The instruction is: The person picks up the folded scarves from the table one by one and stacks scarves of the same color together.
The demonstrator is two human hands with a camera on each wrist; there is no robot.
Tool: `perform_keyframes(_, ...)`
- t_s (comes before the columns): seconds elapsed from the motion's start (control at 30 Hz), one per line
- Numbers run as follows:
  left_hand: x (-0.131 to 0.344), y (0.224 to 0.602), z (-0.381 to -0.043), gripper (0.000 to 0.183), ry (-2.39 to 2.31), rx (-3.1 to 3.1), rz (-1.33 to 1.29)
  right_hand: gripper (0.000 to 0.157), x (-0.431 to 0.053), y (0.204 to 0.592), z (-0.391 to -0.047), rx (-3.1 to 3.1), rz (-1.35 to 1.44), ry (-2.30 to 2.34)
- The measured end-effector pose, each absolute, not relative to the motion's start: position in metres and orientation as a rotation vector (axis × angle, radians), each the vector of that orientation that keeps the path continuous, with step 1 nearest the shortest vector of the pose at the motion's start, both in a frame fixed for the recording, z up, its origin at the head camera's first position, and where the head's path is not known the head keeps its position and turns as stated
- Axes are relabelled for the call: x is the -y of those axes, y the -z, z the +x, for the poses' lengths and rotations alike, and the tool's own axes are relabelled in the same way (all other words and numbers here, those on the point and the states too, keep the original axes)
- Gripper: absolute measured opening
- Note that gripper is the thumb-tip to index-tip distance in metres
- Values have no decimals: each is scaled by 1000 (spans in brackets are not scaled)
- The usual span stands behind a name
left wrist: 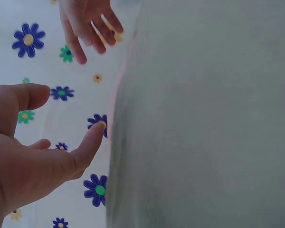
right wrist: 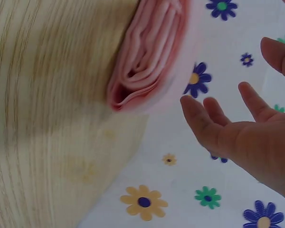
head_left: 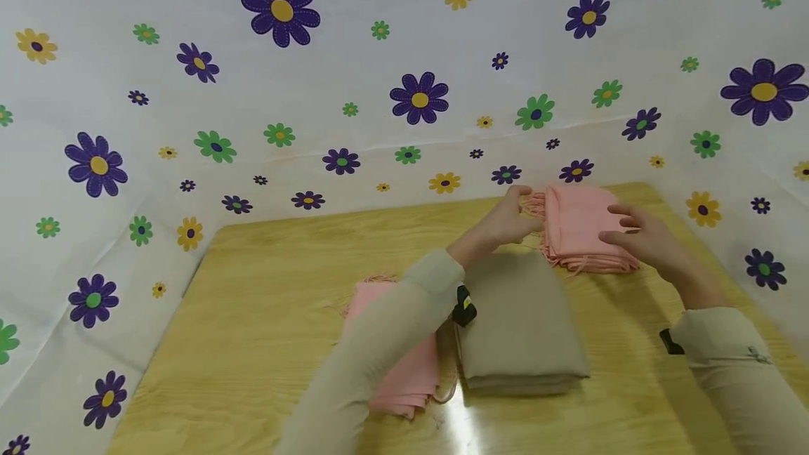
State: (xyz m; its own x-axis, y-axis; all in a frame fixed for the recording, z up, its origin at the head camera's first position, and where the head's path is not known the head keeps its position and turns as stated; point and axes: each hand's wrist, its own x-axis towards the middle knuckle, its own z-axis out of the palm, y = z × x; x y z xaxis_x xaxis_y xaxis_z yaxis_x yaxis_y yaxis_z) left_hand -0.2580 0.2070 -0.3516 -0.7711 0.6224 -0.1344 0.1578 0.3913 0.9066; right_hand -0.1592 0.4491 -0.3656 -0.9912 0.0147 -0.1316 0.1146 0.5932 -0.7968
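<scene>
A folded pink scarf [head_left: 584,223] with fringe lies at the table's back right. My left hand [head_left: 502,220] is beside its fringed left side, thumb and fingers spread; I cannot tell whether it touches the fringe. At the scarf's right side is my right hand [head_left: 651,241], its fingers loosely spread and holding nothing. The right wrist view shows this hand [right wrist: 251,137] apart from the scarf's layered folds [right wrist: 145,61]. A folded grey-beige cloth [head_left: 521,328] sits in front of the scarf, and it fills much of the left wrist view.
Left of the grey-beige cloth lies another folded pink fringed scarf [head_left: 413,371], partly covered by my left sleeve [head_left: 379,328]. Everything lies on a wooden table [head_left: 265,314]. White flower-printed sheeting [head_left: 354,55] rises behind the table and along both sides.
</scene>
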Motion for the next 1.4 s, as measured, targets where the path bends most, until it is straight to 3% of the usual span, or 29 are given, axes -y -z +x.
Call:
perform_keyframes(0.27, -230, 373, -280, 76, -1325, -2108, 602, 83, -476, 387, -180, -2632, 260, 1352)
perform_keyframes(0.77, -251, 396, -286, 76, -1232, -2008, 580, 97, -492, 416, -193, -2565, 228, 1362)
perform_keyframes(1.4, -249, 413, -294, 80, -1211, -1980, 551, 92, -479, 420, -194, -2579, 134, 1374)
